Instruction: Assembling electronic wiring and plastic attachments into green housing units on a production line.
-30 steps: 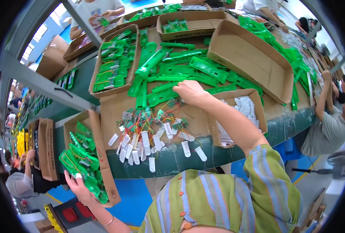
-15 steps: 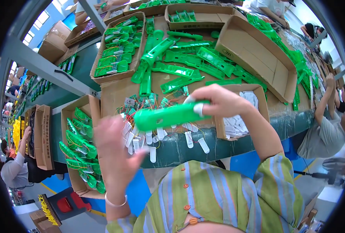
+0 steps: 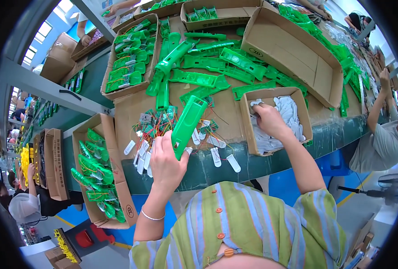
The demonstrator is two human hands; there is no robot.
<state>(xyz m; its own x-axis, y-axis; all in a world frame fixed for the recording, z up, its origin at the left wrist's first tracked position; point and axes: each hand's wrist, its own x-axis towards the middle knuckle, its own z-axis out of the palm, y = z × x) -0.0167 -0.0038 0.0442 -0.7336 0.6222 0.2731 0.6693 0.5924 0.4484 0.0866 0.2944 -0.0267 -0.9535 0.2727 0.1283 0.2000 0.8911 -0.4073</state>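
A green plastic housing, long and slightly curved, is gripped near its lower end by my left hand, closed round it above the near table edge. My right hand reaches into a small cardboard box of flat white plastic pieces. Its fingers are bent together at the box's left side, with white covers on the fingertips; whatever they pinch is hidden. Behind the housing lies a pile of green circuit boards with coloured wires and white tabs.
Loose green housings lie across the cardboard-covered table. An open box rests tilted at the back right. Filled boxes stand at the back left and at the near left. A metal frame post crosses the left. Other people work around.
The housing has passed from my right hand to my left, and now points upward. My right hand has moved into the box of white pieces.
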